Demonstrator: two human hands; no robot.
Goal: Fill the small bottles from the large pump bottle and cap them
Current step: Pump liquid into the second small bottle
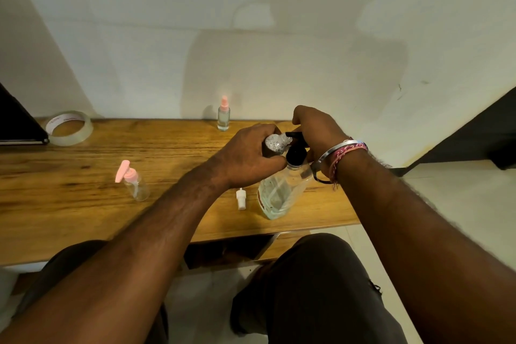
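Observation:
A large clear pump bottle [275, 195] with a black pump head [296, 152] stands near the table's right front edge. My right hand [315, 131] rests curled over the pump head. My left hand [248, 156] grips a small clear bottle [275, 143], tilted with its open neck against the pump's nozzle. A loose white cap [240, 199] lies on the table just left of the big bottle. A small bottle with a pink pump top [133, 180] stands at the left. Another small bottle with a pink top [223, 114] stands by the wall.
The wooden table [111, 220] runs along a white wall. A roll of clear tape [69, 127] lies at the back left beside a dark flat object [16, 123]. My knees show below the table's front edge.

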